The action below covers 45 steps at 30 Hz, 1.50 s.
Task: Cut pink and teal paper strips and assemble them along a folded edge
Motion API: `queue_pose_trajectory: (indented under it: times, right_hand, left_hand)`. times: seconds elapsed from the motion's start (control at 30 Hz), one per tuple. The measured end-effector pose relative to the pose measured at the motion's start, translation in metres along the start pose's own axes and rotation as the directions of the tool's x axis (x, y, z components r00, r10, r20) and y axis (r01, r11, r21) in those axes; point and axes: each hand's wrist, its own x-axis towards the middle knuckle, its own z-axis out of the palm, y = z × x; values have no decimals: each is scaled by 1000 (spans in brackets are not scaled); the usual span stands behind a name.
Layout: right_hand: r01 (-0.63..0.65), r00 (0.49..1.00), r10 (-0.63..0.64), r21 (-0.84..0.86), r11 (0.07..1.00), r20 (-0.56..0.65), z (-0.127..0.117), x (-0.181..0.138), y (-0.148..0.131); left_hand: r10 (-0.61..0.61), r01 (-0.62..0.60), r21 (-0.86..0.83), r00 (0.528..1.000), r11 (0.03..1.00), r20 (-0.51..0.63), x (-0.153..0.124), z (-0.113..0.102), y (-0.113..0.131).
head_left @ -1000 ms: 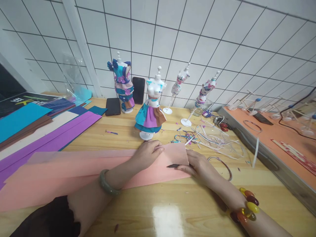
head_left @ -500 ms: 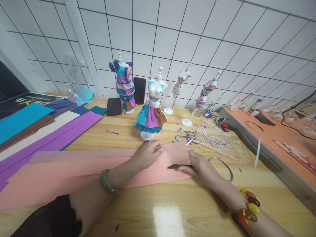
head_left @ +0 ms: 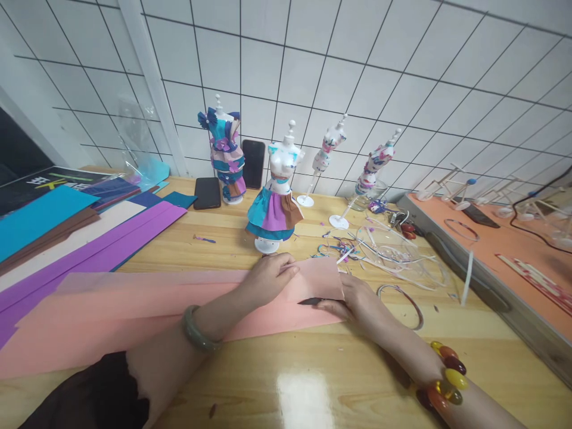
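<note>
A long pink paper sheet lies across the wooden table. My left hand rests on the sheet near its right end, fingers curled and pressed down on it. My right hand sits at the sheet's right edge, closed on scissors whose dark blades poke into the pink paper. A green bangle is on my left wrist and amber beads are on my right wrist.
Several small mannequins stand behind, one in a teal and purple skirt, another fully dressed. Two phones lie near the wall. Coloured paper sheets are stacked left. Scraps and clear plastic lie right, beside an orange board.
The scissor blades have crept slightly further left into the pink sheet; both hands otherwise stay in place.
</note>
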Motion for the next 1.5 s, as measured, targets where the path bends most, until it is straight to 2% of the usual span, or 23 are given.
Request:
queue_pose_trajectory:
  times: [0.13, 0.37, 0.7, 1.1, 1.5]
  right_hand:
    - [-3, 1000, 2, -11, 1000, -29, -1, 0, 0]
    - [-26, 999, 26, 26, 999, 37, 1, 0, 0]
    - [-33, 999, 33, 14, 999, 41, 0, 4, -9]
    - [-14, 1000, 14, -16, 1000, 2, 4, 3, -5]
    - [-108, 993, 107, 10, 994, 47, 5, 2, -13]
  left_hand:
    - [5, -5, 1, 1000, 1000, 1, 0, 0, 0]
    - [15, -15, -4, 1000, 1000, -3, 0, 0, 0]
    - [15, -15, -7, 1000, 1000, -2, 0, 0, 0]
    - [5, -5, -3, 1000, 1000, -2, 1, 0, 0]
    - [-3, 3, -8, 1000, 1000, -3, 1, 0, 1]
